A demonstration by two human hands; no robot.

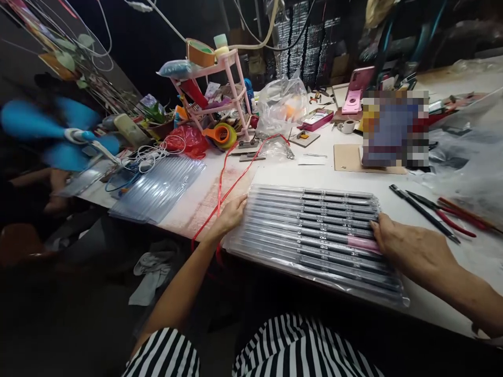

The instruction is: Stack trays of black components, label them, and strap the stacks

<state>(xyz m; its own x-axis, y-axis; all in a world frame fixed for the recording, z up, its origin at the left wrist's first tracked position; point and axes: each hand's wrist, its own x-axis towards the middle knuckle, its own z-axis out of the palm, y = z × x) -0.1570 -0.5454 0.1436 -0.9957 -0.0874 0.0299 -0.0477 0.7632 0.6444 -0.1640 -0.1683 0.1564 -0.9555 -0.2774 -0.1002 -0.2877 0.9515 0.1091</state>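
While a blue fan (pixel 63 133) is blurring at our far left, a pile of clear plastic sleeves (pixel 157 188) is lying near it on the white table (pixel 314 175), with a white cable (pixel 155 156) looping by its far end. Next we are seeing a red plastic bag (pixel 187 142) and, just right of it, a pink rack (pixel 232 86) that is bearing a roll of tape (pixel 200 53). Red cord (pixel 219 204) is trailing over the table's near edge. Our left hand (pixel 231 213) is clamping the left edge of a clear ribbed tray (pixel 271 225), which is lying along the near edge before us, showing black strips (pixel 338 221) and one pink strip (pixel 363 243). Our right hand (pixel 411 246) is gripping its right edge, fingers bending together against it, some of them hiding from view. Further right, a black pen-like tool (pixel 424 213) and red-handled pliers (pixel 456 225) are lying on the table
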